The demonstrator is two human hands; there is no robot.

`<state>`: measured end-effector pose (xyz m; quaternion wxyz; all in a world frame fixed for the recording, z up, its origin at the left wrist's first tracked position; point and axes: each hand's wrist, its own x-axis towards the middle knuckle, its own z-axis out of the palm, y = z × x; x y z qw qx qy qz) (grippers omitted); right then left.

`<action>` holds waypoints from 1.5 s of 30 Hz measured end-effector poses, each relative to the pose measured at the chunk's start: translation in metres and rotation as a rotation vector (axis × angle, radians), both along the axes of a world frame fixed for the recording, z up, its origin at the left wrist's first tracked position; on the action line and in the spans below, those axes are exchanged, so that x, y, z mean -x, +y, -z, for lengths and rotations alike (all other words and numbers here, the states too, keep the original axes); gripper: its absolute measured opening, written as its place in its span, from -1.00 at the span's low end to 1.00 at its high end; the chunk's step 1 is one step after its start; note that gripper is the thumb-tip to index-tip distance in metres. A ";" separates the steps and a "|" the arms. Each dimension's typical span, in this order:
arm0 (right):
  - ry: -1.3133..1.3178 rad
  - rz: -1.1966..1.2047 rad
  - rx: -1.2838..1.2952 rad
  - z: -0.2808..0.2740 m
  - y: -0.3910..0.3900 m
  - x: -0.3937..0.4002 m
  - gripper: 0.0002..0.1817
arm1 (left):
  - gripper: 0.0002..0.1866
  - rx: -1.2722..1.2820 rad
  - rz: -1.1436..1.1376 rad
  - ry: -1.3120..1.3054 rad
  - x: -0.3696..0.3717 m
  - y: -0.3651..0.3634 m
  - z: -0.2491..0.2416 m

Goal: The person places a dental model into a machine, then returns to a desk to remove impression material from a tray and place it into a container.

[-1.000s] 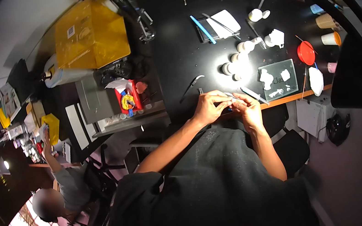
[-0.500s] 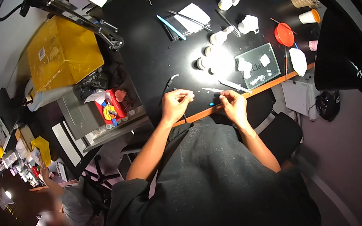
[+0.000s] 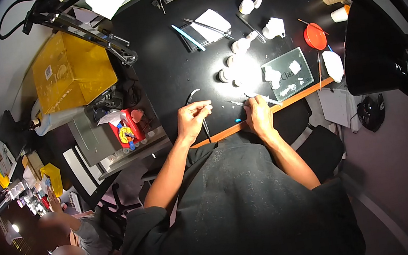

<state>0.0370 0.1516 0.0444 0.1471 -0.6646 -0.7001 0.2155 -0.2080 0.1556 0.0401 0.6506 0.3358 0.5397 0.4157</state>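
Note:
My left hand (image 3: pixel 194 120) is closed in a pinch near the front edge of the black table (image 3: pixel 163 76); something tiny and pale shows at its fingertips, too small to name. A dark curved tool (image 3: pixel 192 95) lies just beyond it. To the right, my right hand (image 3: pixel 257 113) pinches a thin pointed tool (image 3: pixel 236 103), its tip towards my left hand. A small blue piece (image 3: pixel 238 120) lies between the hands. White jars (image 3: pixel 226 75) stand under bright light, beside a glass plate (image 3: pixel 288 74) bearing white material.
A red dish (image 3: pixel 315 36), crumpled white tissue (image 3: pixel 333 65) and paper cups (image 3: pixel 340 14) are at the right. A black pad with white paper (image 3: pixel 211 25) lies at the back. A yellow box (image 3: pixel 70 68) stands left. Another person (image 3: pixel 91 237) sits at the lower left.
The view has shifted slightly. My right hand has moved a little left and turned, its fingers now pointing more forward with the thin tool. My left hand stays pinched.

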 end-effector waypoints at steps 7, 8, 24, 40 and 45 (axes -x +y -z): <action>0.002 -0.003 0.048 -0.004 0.000 0.000 -0.86 | -0.77 -0.059 0.017 0.060 -0.002 0.001 0.003; 0.023 -0.009 0.009 -0.004 0.001 0.000 -0.86 | -0.78 -0.069 0.025 0.075 -0.002 0.001 0.003; 0.262 -0.044 0.142 -0.018 0.005 0.014 -0.92 | -0.82 -0.081 0.007 0.123 -0.009 0.002 -0.003; 0.086 -0.035 -0.153 -0.006 0.003 0.009 -0.91 | -0.79 0.345 -0.219 -0.595 -0.004 0.004 0.002; 0.386 0.031 -0.038 -0.036 0.013 0.033 -0.89 | -0.79 0.343 -0.186 -0.619 -0.007 0.003 -0.002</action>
